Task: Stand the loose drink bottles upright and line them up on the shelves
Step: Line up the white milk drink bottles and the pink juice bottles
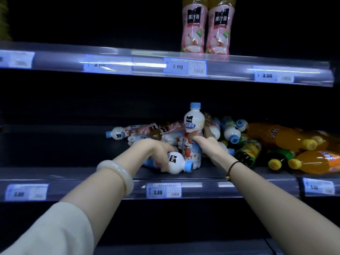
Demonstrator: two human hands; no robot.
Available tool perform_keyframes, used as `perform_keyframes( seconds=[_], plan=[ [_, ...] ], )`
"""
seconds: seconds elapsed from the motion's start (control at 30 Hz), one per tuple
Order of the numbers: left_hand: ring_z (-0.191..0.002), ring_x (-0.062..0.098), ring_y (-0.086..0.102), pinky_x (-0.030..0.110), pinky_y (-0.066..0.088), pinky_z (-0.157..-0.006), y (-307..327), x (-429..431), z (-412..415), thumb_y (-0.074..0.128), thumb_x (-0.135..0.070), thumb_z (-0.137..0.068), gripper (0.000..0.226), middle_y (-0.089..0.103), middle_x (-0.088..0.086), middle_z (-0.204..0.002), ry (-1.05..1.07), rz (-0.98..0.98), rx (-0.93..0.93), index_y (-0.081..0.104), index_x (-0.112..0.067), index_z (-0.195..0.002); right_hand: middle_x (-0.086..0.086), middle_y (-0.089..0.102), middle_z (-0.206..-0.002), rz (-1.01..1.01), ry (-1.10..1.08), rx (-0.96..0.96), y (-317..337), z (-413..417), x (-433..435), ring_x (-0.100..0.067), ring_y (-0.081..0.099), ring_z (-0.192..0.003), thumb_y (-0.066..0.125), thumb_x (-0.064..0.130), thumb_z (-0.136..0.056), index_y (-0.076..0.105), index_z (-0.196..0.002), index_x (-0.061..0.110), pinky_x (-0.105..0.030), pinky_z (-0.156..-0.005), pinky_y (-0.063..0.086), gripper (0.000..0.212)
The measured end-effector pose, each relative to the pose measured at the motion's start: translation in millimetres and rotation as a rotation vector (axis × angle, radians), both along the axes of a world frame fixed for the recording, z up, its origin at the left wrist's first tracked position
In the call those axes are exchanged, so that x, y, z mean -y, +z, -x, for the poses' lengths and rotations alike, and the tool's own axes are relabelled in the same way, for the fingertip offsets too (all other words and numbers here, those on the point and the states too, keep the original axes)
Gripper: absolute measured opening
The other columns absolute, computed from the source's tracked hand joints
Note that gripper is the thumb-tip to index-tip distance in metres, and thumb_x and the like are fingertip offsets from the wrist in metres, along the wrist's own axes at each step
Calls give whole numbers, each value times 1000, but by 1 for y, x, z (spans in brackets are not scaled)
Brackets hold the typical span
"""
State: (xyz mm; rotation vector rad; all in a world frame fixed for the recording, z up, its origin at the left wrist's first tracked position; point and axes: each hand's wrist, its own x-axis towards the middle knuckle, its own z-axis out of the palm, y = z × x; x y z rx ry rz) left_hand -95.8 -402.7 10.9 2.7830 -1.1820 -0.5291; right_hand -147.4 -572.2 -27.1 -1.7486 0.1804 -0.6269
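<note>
A heap of loose drink bottles (230, 132) lies on its side on the middle shelf (211, 188). My left hand (158, 150) grips a white milk-drink bottle (177, 163) with a blue cap, lying near the shelf's front edge. My right hand (204, 139) holds an upright white bottle (194, 120) with a blue cap by its middle; its lower half shows a strawberry label. Several orange soda bottles (279, 136) with yellow caps lie at the right of the heap.
Two pink-labelled juice bottles (206, 28) stand upright on the upper shelf (147, 65). Price tags run along both shelf rails. The left part of the middle shelf is dark and bare. A lower shelf (184, 247) shows at the bottom.
</note>
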Motion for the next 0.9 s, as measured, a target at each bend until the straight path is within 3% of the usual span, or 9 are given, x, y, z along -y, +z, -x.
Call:
perform_keyframes(
  seconds=[0.17,0.23,0.27,0.33,0.4,0.53,0.67,0.8,0.9],
  plan=[
    [-95,18,63,26,55,-84,-7,-17,-10,79,-11,-66,63,62,1,-110,75,344,-101,53,-21,-123,-3,64,-109,-37,-2,84,-1,8,1,-13,63,-92,64,16,-86,49,-124,17,-20,-71,50,41],
    [-80,12,61,7,50,-64,1,-28,-10,77,-10,-71,41,63,-2,-91,108,598,-94,56,-22,-104,-1,65,-109,-51,5,101,-1,12,0,-12,63,-93,64,18,-86,50,-125,19,-19,-67,49,42],
    [-79,14,62,6,47,-58,7,-34,-10,76,-8,-73,34,63,-2,-88,122,745,-88,57,-21,-99,-1,66,-107,-64,19,104,0,14,0,-11,64,-91,64,19,-86,50,-124,19,-19,-66,49,40],
    [-91,23,66,20,53,-67,11,-46,-13,78,-8,-72,41,68,5,-99,168,1011,-186,57,-19,-105,-2,67,-102,-85,51,90,0,14,-2,-13,65,-87,64,20,-86,52,-118,20,-24,-68,52,34],
    [-93,26,67,36,55,-72,10,-58,-15,80,-16,-69,51,69,7,-106,232,1137,-300,55,-26,-112,-6,68,-100,-85,77,79,1,12,-12,-17,67,-87,66,21,-85,53,-112,20,-33,-76,55,29],
    [-103,29,64,53,49,-88,-5,-77,-17,76,-21,-76,60,66,5,-114,339,1264,-383,46,-28,-127,-10,70,-96,-111,187,45,-1,-1,-49,-26,68,-92,69,18,-84,57,-102,16,-42,-86,55,22],
    [-104,24,62,42,53,-83,-13,-96,-21,73,-9,-78,66,63,5,-115,355,1229,-336,37,-20,-132,-6,72,-94,-159,266,68,-3,-19,-98,-21,69,-91,68,17,-86,60,-96,18,-38,-83,55,14],
    [-100,21,62,38,53,-77,-14,-136,-40,75,-10,-77,61,62,3,-115,392,1241,-328,37,-15,-124,-10,70,-110,-202,277,90,-6,-41,-141,-24,69,-100,72,25,-83,53,-123,11,-44,-89,55,47],
    [-94,21,64,36,52,-72,-16,-179,-63,71,-6,-77,52,65,5,-113,378,1254,-334,43,-18,-119,-10,69,-109,-215,282,96,-9,-62,-182,-24,68,-101,71,23,-83,54,-115,15,-44,-90,54,37]
  ],
)
